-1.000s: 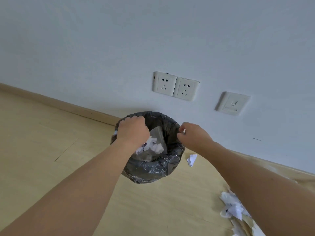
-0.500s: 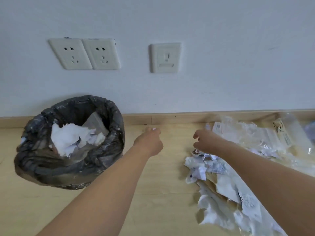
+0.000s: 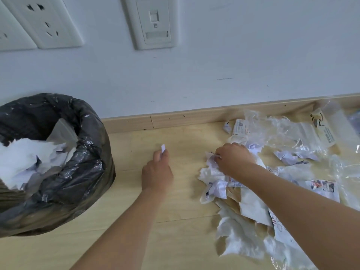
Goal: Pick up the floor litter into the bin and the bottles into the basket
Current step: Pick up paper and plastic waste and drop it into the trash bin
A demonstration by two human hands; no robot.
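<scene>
The left hand [image 3: 156, 175] pinched a small paper scrap [image 3: 163, 148] between its fingertips, low over the bare wooden floor [image 3: 181, 240]. The right hand [image 3: 232, 159] pinched a crumpled paper piece [image 3: 211, 159] at the near edge of the litter pile [image 3: 253, 207] — paper, tissue and clear plastic spread along the skirting. The bin [image 3: 85, 172], lined with a black bag, stood at the left against the wall — white paper inside.
</scene>
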